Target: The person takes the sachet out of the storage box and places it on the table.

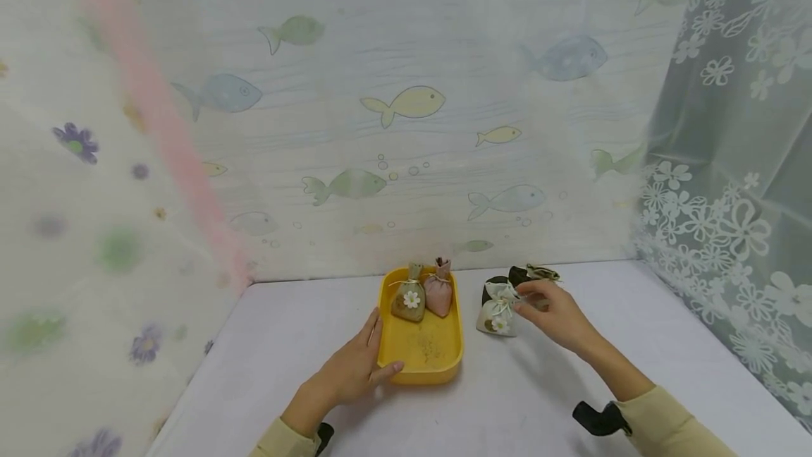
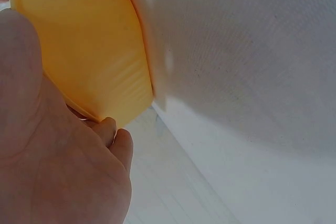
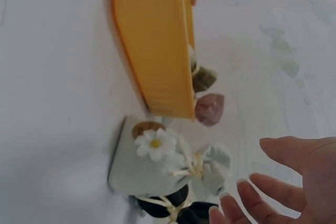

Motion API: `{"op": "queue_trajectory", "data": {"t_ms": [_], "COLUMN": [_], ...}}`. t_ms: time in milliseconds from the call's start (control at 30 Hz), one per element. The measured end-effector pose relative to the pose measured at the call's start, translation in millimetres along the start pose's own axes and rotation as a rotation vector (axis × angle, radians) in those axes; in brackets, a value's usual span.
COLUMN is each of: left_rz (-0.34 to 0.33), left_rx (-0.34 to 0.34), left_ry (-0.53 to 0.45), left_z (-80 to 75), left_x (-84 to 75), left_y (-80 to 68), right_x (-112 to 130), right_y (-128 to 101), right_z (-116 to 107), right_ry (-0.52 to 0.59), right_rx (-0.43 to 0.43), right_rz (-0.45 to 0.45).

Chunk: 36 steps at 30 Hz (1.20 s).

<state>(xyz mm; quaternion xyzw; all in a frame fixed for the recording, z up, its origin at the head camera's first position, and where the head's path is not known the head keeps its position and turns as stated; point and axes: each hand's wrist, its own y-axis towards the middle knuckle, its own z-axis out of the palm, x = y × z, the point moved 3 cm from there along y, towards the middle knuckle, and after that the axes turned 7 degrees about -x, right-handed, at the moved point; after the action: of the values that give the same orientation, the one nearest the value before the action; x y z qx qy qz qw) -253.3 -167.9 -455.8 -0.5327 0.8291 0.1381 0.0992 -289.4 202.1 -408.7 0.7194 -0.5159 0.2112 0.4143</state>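
Observation:
My left hand (image 1: 352, 365) holds the yellow tray (image 1: 412, 376) by its near left corner, thumb at the front rim and fingers along the left side. Inside it lie a green drawstring sachet (image 1: 409, 300) with a white flower and a pink one (image 1: 439, 293), side by side at the far end. To the tray's right stands a white sachet (image 3: 152, 166) with a daisy and a tied neck. My right hand (image 1: 558, 312) is beside that neck, fingers loosely bent and apart, nothing between them in the right wrist view. A black sachet (image 3: 197, 213) is next to the white one.
Behind the right hand shows the gathered top of an olive-brown sachet (image 1: 543, 273). The white table (image 1: 507, 407) meets a curtain (image 1: 406, 161) printed with fish at the back. A lace curtain (image 1: 729, 217) hangs at the right, a flowered one (image 1: 95, 245) at the left.

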Motion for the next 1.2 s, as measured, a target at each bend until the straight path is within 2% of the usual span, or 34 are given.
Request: {"op": "queue_trajectory", "data": {"t_ms": [300,700,967,1200], "left_rz": [0.036,0.003,0.016,0.018], "left_rx": [-0.027,0.003,-0.006,-0.004], "left_ry": [0.002,0.002,0.003,-0.004], "left_z": [4.8,1.0,-2.6,0.4], "left_x": [3.9,2.6,-0.7,0.7], "left_y": [-0.8,-1.0,-0.1,-0.3], "right_x": [16.2,42.7,57.2,63.4], "right_y": [9.7,30.7,48.5,63.1], "right_z": [23.6,61.3,84.7,109.4], "right_ry": [0.025,0.06,0.073,0.097], "right_rx": [0.042,0.145,0.231,0.263], "right_rz": [-0.012,-0.042,-0.047,0.034]}}
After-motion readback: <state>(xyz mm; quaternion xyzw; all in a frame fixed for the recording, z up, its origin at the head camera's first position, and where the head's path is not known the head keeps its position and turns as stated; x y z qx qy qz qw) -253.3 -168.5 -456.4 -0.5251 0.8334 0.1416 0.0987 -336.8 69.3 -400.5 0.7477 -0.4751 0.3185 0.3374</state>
